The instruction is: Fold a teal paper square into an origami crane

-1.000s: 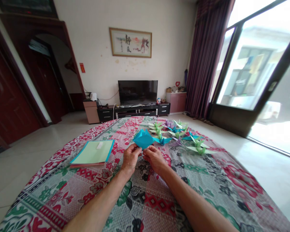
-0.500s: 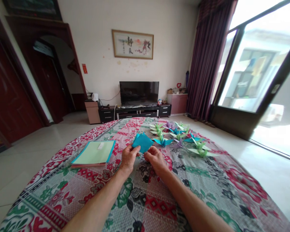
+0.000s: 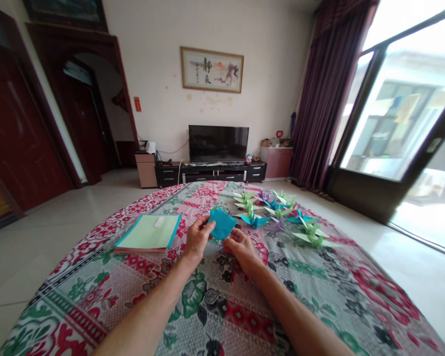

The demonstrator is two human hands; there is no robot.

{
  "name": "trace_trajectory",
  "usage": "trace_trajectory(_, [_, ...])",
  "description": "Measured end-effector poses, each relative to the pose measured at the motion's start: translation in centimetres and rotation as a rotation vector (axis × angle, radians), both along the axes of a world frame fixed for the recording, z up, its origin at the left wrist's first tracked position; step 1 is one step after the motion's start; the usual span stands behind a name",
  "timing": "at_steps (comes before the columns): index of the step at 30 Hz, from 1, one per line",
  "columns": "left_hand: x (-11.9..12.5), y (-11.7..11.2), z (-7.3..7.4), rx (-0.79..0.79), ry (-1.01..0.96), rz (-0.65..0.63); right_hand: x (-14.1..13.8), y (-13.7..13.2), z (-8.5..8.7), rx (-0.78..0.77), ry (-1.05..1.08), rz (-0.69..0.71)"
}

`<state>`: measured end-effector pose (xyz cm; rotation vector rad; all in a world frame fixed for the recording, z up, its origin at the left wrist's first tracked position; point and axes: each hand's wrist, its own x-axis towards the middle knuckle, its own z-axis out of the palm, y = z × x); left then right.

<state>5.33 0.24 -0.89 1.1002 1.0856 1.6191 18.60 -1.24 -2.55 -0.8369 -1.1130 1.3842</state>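
A folded blue paper square (image 3: 221,224) is held just above the patterned tablecloth (image 3: 244,306). My left hand (image 3: 197,239) pinches its left edge with thumb and fingers. My right hand (image 3: 238,244) is closed at its lower right corner, fingers curled under the paper. Beyond the hands lie several folded paper cranes (image 3: 278,211) in green, blue and purple. A stack of flat coloured sheets (image 3: 150,233), green on top, rests to the left of my left hand.
The round table is covered by a floral cloth. Behind it are tiled floor, a TV (image 3: 218,143) on a low dark cabinet (image 3: 207,173), dark wooden doors at left, and curtained glass doors (image 3: 404,123) at right.
The blue paper has flattened from an opened puffed shape into a flat square and dropped slightly. Both hands stayed on it. The camera view shifted a little right.
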Motion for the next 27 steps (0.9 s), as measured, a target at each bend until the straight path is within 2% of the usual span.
trace_trajectory(3, [-0.2, 0.3, 0.0, 0.009, -0.058, -0.005, 0.2, 0.0, 0.0, 0.012, -0.077, 0.032])
trace_trajectory(9, [0.0, 0.1, 0.3, 0.043, -0.113, -0.052, 0.4, -0.4, 0.5, -0.027, -0.152, 0.011])
trace_trajectory(14, [0.0, 0.0, 0.5, 0.046, -0.147, -0.069, 0.4, -0.6, 0.7, 0.016, -0.203, 0.005])
trace_trajectory(21, [0.0, -0.3, 0.7, 0.055, -0.105, -0.163, 0.3, -0.9, 1.1, 0.145, -0.351, -0.052])
trace_trajectory(27, [-0.4, -0.3, 0.5, 0.044, -0.012, -0.223, 0.3, -1.5, 1.8, 0.174, -0.415, -0.050])
